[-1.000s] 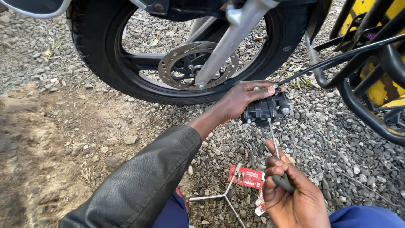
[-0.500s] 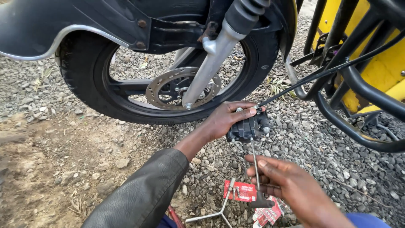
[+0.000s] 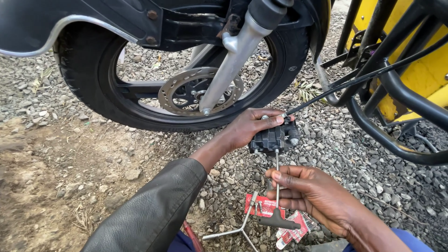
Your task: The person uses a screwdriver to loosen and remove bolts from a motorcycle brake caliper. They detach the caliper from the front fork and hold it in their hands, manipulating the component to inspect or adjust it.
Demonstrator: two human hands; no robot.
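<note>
Head view: left hand [image 3: 249,127] clamped on brake caliper [image 3: 273,140], right hand [image 3: 308,191] pinching T-handle wrench [image 3: 277,196]; likely heavy, rigid, greasy — best gripped by body.

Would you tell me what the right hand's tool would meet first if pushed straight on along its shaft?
The right hand aims the T-handle tool up into the black brake caliper, which the left hand holds; the tip already appears seated there.

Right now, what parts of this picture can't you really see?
- Brake caliper: head view, its top is covered by the left hand.
- T-handle wrench: the right hand hides part of its shaft.
- Red packets: partly under the wrench and hand.
- Motorcycle wheel: its top hidden by the fender, the bike cut off by the edge.
</note>
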